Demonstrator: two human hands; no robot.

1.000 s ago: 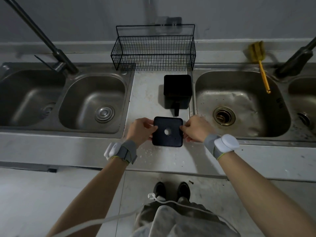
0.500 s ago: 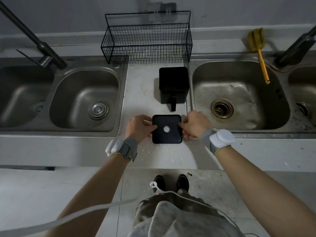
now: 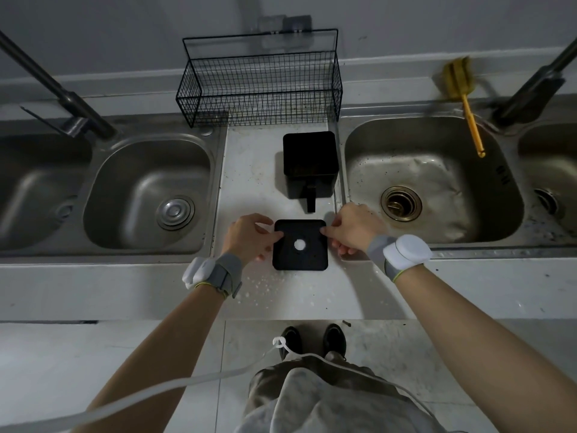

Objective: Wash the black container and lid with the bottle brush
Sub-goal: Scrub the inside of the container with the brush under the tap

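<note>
Square matte black lid [image 3: 300, 245] w/ white centre hole, pinched between left hand [image 3: 249, 237] & right hand [image 3: 352, 228]; boxy black container [image 3: 310, 165] just beyond.

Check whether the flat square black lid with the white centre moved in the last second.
No. The lid keeps the same small gap in front of the handle of the square black container; only the view shifted.
</note>
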